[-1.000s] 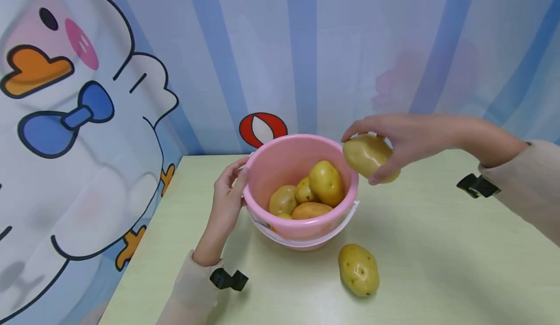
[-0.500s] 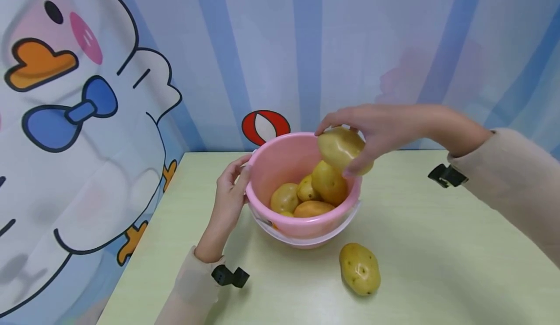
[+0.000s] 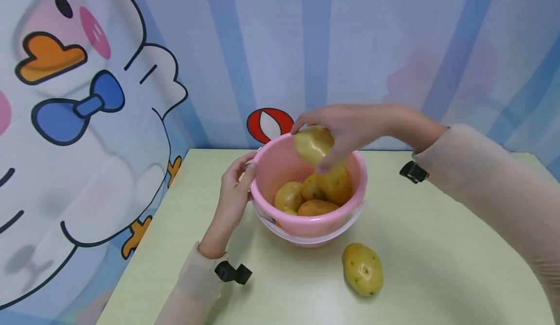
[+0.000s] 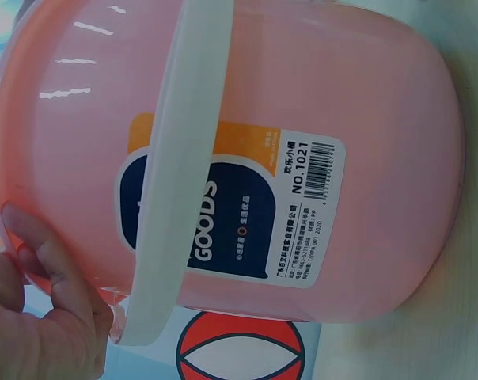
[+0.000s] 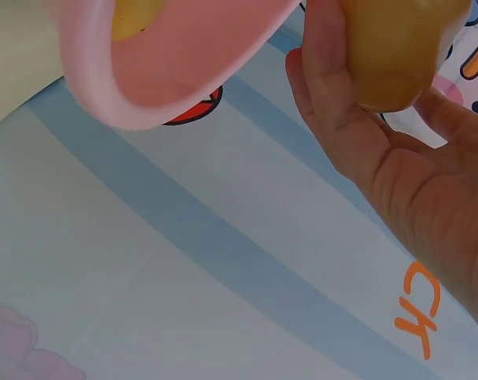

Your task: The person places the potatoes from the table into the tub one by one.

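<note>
A pink plastic bucket (image 3: 302,225) stands on the table, with several yellow potatoes (image 3: 288,196) inside. My left hand (image 3: 234,189) grips its left rim, thumb over the edge and fingers along the outer wall. My right hand (image 3: 354,126) holds another potato (image 3: 311,145) by its ends, over the back of the bucket's opening. In the right wrist view this potato (image 5: 397,47) lies between thumb and fingers, apart from the bucket's rim. A single potato (image 3: 363,269) lies on the table in front of the bucket, towards the right.
The bucket's white handle (image 4: 176,182) hangs down across its printed label (image 4: 310,222). Behind the pale table (image 3: 437,247) rises a blue striped curtain (image 3: 363,38). A large cartoon duck (image 3: 109,184) is printed on the sheet at the left.
My right hand has carried its potato leftward, from beside the bucket's right rim to over the opening. My left hand keeps its grip on the rim. The head view has shifted slightly.
</note>
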Demonstrator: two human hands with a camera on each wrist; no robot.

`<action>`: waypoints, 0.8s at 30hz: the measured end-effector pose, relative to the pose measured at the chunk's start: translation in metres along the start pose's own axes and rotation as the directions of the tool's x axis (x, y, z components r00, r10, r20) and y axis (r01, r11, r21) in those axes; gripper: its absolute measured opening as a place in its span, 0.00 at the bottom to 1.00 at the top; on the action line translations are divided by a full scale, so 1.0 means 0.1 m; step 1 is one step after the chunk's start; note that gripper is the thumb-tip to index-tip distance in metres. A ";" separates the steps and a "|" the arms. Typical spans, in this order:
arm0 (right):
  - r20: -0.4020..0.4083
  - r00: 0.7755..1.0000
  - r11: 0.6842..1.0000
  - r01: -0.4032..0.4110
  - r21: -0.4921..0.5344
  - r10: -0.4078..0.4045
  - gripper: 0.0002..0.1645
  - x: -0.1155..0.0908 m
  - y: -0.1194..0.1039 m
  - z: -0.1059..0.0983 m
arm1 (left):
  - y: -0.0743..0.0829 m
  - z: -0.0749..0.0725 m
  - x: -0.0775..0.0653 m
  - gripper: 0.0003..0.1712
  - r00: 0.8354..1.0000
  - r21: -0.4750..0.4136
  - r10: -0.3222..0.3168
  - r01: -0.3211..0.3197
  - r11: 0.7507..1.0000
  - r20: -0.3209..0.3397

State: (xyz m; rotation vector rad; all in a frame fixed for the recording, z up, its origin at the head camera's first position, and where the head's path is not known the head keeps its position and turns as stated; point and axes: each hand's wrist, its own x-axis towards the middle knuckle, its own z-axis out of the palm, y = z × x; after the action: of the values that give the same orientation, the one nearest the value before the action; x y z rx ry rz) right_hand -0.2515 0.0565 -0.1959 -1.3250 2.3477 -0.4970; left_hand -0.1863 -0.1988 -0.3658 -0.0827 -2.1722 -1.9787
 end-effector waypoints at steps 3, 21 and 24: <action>0.018 1.000 1.000 0.009 -0.021 -0.008 0.42 0.10 -0.04 0.01 | 0.01 0.00 0.00 0.25 1.000 0.000 -0.011 0.011 1.000 -0.006; 0.059 0.998 0.996 -0.005 -0.094 0.010 0.41 0.46 -0.07 0.13 | 0.03 0.01 0.01 0.25 1.000 0.014 -0.025 0.025 1.000 -0.017; 0.062 0.998 0.997 -0.011 -0.076 0.016 0.41 0.46 -0.06 0.15 | 0.03 0.01 0.01 0.25 1.000 0.014 -0.027 0.027 1.000 -0.016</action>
State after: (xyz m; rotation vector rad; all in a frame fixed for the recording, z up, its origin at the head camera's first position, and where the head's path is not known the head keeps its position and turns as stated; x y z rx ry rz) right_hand -0.2612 0.0117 -0.2139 -1.3377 2.3440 -0.3604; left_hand -0.1866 -0.1975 -0.3629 -0.0357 -2.1889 -1.9708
